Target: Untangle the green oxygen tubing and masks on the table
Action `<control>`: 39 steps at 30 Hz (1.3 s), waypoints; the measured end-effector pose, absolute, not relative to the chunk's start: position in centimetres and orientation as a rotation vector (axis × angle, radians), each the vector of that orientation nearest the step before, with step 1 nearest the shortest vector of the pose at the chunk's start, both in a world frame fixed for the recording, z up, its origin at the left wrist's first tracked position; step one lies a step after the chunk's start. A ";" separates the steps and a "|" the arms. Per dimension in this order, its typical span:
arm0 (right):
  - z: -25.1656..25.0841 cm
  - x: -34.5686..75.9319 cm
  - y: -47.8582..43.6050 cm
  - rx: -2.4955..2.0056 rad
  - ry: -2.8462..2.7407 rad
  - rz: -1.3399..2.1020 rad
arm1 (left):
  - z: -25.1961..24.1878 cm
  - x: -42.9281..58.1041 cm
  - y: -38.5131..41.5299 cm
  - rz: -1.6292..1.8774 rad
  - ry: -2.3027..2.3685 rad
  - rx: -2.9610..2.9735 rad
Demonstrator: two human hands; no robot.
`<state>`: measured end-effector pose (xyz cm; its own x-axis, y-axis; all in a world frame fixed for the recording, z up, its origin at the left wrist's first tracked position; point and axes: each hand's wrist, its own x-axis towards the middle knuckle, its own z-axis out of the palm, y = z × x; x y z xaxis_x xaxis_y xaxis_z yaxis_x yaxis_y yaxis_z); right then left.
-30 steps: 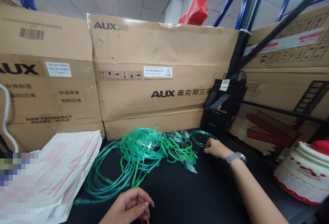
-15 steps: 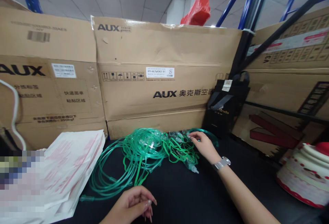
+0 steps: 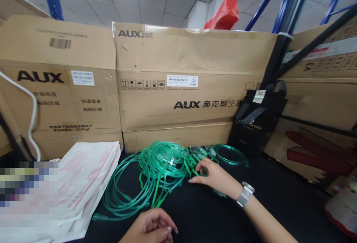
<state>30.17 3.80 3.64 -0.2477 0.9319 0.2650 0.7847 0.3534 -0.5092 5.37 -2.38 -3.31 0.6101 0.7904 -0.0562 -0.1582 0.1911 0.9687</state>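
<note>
With the right hand as the clock's centre, a long cardboard box (image 3: 192, 94) stands between eleven and twelve, a second cardboard box (image 3: 64, 118) at ten. The black table (image 3: 200, 217) spreads below. White bags (image 3: 83, 183) with red print lie at nine, beyond the tubing; a black carrier bag (image 3: 256, 124) leans between one and two.

The heap of green tubing (image 3: 161, 165) rests on the table between nine and ten, its loops spilling out towards the white bags.

The right hand (image 3: 216, 178) is over the near side of the green straps (image 3: 192, 163); its thumb and forefinger are parted, with nothing visible between them. Whether it touches a strap I cannot tell. The left hand (image 3: 152, 226) sits at eight, loosely curled and apparently holding nothing; whether its fingertips meet is unclear.

A separate coil (image 3: 228, 147) of tubing lies at one, and clear plastic pieces (image 3: 198, 150) sit at eleven among the straps.

The step in hand looks like handling the straps. A pinch here would call for bringing thumb and forefinger together on one strap without dragging neighbouring loops, which look tangled.
</note>
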 end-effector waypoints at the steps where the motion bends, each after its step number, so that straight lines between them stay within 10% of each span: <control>1: 3.7 30.3 3.7 -1.498 -2.125 0.395 | -3.4 5.4 -2.4 0.736 0.647 1.197; 16: 5.0 26.2 -0.1 -0.529 -1.445 1.830 | -4.3 5.4 -2.3 0.899 0.503 1.116; 39: 4.3 25.8 0.7 -0.402 -1.016 1.723 | -3.0 6.2 -2.7 0.925 0.854 1.323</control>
<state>25.84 0.67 4.32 -0.3957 0.8958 0.2022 -0.6107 -0.0923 -0.7865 6.18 -2.70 -2.98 0.4050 0.9143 0.0069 -0.0657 0.0216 0.9976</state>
